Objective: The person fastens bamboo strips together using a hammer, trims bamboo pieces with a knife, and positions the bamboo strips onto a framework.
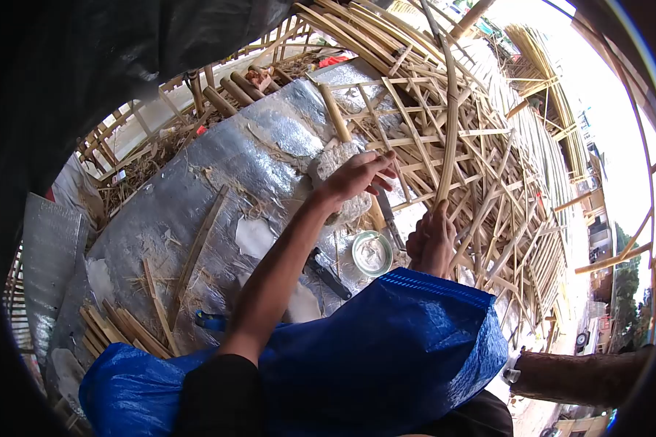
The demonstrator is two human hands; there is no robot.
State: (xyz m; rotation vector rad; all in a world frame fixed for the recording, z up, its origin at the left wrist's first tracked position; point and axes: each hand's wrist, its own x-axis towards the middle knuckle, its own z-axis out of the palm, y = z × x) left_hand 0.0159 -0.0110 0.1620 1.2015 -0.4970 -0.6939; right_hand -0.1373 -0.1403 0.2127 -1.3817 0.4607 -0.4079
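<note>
My right hand [431, 239] is closed around the lower end of a long bamboo strip [450, 131], which rises away from me past the top edge of the view. My left hand [361, 177] hovers over a rough stone block [329, 162], its fingers loosely bent and apart, with nothing visible in them. Just below those fingertips lies a narrow metal blade [392, 224]. Between my forearms sits a small round dish [372, 253] with a pale green rim. A black-handled tool [329, 275], perhaps a knife, rests by my left forearm.
Blue plastic sheeting [393, 335] covers my lap. A heap of woven bamboo lattice [481, 167] fills the right side. Split bamboo pieces [127, 328] lie at lower left on silvery ground sheeting [189, 193]. Cut bamboo poles [233, 91] stand beyond. A thick log [579, 377] juts in at lower right.
</note>
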